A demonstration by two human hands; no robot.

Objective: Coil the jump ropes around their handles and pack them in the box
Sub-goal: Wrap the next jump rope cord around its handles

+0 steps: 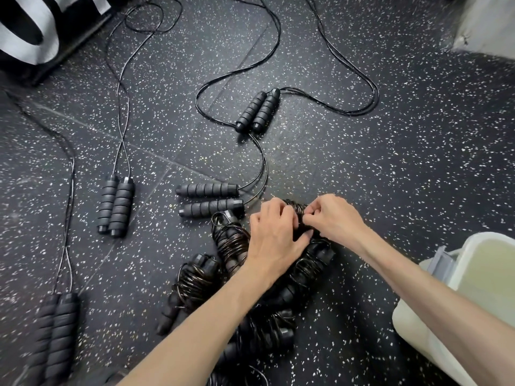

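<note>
Both hands meet on one coiled black jump rope [299, 215] on the speckled floor. My left hand [274, 235] grips the bundle from the left, and my right hand [334, 217] pinches the cord at its top. Several coiled ropes lie around and under my arms: one [231, 238] left of my left hand, one [192, 282] lower left, one [306, 271] below the hands, one [264, 332] near the bottom. Uncoiled ropes with paired foam handles lie at the centre [209, 199], farther back [257, 110], left [115, 204] and bottom left [54, 332]. The pale plastic box [473, 280] stands open at the right.
Long loose cords [348, 65] trail across the black speckled rubber floor toward the top of the view. A black-and-white bag or pad [36, 32] sits at the top left. A pale wall corner [485, 26] is at the top right.
</note>
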